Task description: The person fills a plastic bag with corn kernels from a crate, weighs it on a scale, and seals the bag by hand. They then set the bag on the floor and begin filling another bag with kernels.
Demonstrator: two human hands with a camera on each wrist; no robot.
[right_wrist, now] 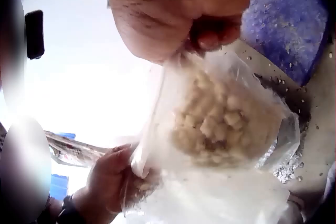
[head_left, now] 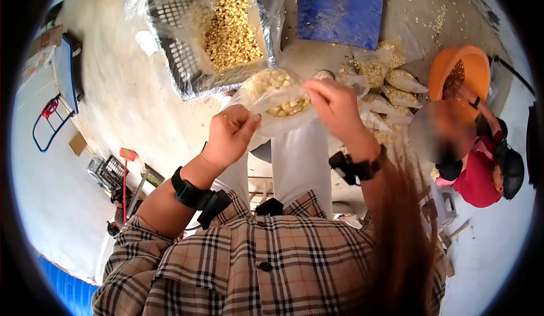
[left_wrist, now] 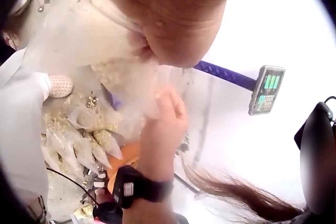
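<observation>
In front of my legs hangs a clear plastic bag [head_left: 277, 120], partly filled with pale yellow, chunky pieces [right_wrist: 212, 121]. My left hand [head_left: 229, 135] pinches one side of its upper part between thumb and curled fingers. On the opposite side, my right hand [head_left: 334, 109] grips the plastic, its fingers bunched round the gathered film in the right wrist view. The pieces sit together in the bag between both hands. Beyond the bag stands a dark crate [head_left: 173, 52] lined with clear plastic, holding a heap of similar yellow pieces [head_left: 235, 30].
Several filled bags [head_left: 396, 98] lie on the floor to the right. A blue plate [head_left: 340, 10] is at the front, and a digital display [left_wrist: 266, 90] on a blue post shows in the left wrist view. Another person [head_left: 479, 174] reaches into an orange tub [head_left: 476, 67].
</observation>
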